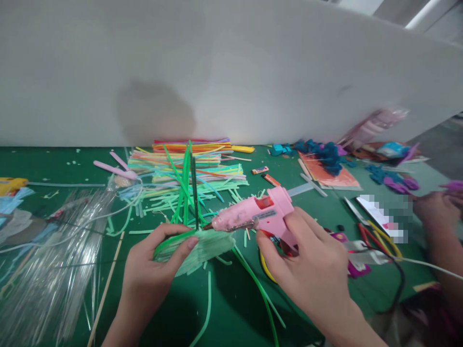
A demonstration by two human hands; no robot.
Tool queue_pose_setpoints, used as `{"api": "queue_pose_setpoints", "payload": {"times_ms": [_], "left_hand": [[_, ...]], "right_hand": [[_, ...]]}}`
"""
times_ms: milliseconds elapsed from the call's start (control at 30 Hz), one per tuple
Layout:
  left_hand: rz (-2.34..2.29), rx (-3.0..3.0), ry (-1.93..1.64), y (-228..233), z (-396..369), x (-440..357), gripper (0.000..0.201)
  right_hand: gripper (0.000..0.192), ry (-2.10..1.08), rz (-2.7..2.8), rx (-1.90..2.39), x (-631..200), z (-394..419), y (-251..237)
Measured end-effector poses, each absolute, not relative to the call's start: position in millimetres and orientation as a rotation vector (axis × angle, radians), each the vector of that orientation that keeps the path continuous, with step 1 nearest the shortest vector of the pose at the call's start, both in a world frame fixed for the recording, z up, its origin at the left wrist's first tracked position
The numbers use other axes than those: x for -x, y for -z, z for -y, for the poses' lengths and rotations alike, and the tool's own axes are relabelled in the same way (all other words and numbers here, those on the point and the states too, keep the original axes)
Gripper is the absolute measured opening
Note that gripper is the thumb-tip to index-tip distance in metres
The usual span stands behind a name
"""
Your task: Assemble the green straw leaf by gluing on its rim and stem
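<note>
I see a bench covered in dark green, running back to a plain pale wall that carries a soft shadow. The green top is crowded. Near the wall lies a stack of coloured straws, with loose green strips scattered in front of it. On the left sits a sheaf of clear plastic sticks, a thin wooden stick beside it, and pink scissors further back. To the right I make out blue and purple scraps on an orange sheet, all blurred.

My left hand has its grip closed on a pale green fan-like bundle, thumb on top, held just above the bench in the middle. Green straws rise upright from it. My right hand has its grip clamped round the handle of a pink glue gun, whose nozzle meets the top of the bundle at the foot of the straws. A black cord trails off to the right.

Another person's hand shows at the right edge, well apart from mine.
</note>
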State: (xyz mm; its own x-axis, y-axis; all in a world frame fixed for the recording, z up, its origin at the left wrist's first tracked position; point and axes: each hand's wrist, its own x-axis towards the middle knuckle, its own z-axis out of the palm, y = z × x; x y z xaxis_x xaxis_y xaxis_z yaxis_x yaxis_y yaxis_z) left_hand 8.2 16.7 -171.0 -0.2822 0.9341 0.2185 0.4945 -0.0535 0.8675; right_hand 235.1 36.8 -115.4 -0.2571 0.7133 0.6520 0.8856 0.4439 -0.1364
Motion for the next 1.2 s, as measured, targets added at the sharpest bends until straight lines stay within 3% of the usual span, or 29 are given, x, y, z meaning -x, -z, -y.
{"api": "queue_pose_setpoints", "payload": {"times_ms": [1200], "left_hand": [[-1.792, -1.443, -1.328, 166.7, -14.9, -14.9, 0.014]], "right_hand": [[0.02, 0.433, 2.086, 1.306, -240.1, -34.2, 100.4]]}}
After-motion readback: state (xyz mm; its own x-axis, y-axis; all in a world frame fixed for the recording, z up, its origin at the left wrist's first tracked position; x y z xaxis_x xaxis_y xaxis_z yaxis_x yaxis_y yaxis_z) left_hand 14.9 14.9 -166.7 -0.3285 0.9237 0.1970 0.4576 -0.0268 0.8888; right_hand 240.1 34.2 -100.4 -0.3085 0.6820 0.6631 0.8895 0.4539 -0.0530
